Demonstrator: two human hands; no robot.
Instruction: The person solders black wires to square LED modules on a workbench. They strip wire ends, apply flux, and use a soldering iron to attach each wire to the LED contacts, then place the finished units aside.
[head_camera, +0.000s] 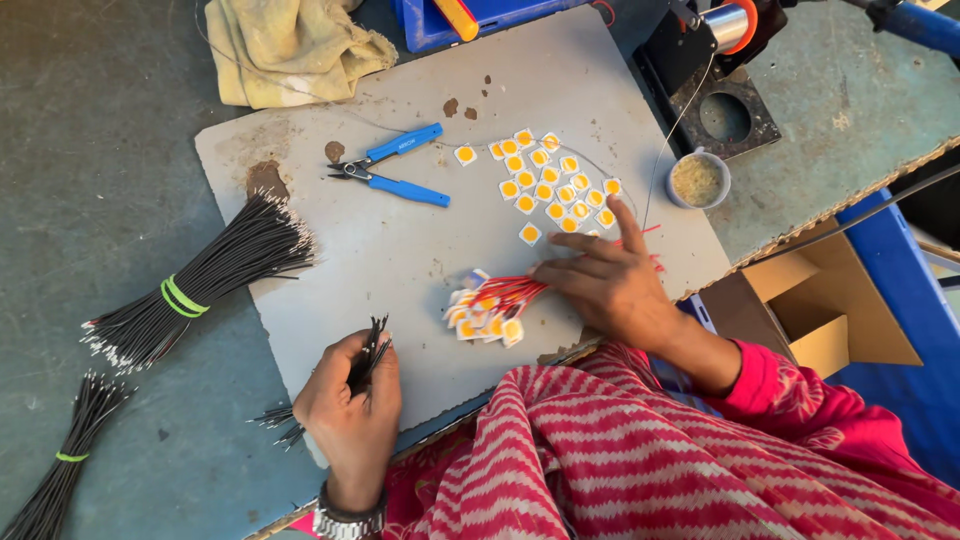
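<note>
— Wires first: what has the left hand (350, 415) got?

— Its fingers (385, 375) are curled tight round a small bunch of black wires (368, 358). The bunch pokes up out of the fist toward 1 o'clock, and its tail end fans out below the hand toward 8 o'clock, over the edge of the grey board (400, 250).

— And the right hand (605, 285)?

— Flat on the board, palm down, fingers spread and not gripping anything. The forefinger (628, 222) points toward 12 o'clock, its tip just at the lower edge of the loose yellow chip squares (550, 180). The other fingertips press on red wires (515, 292) that run out toward 8 o'clock into a heap of wired chips (485, 315) (white squares with yellow centres, piled on one another).

— So the heap sits between the hands?

— Yes, near the right fingertips and at about 1 o'clock from the left fist, apart from it.

— What else is about?

— Blue-handled cutters (392, 168) lie on the board at 10 o'clock from the heap. Off the board, on the green tabletop (100, 150), a thick black wire bundle (190, 290) with a green band lies at 9 o'clock, and a thinner banded bundle (65, 460) lower down. A rag (290, 45) sits at the top, and a small cup (698, 180) at 2 o'clock from the right hand.
</note>
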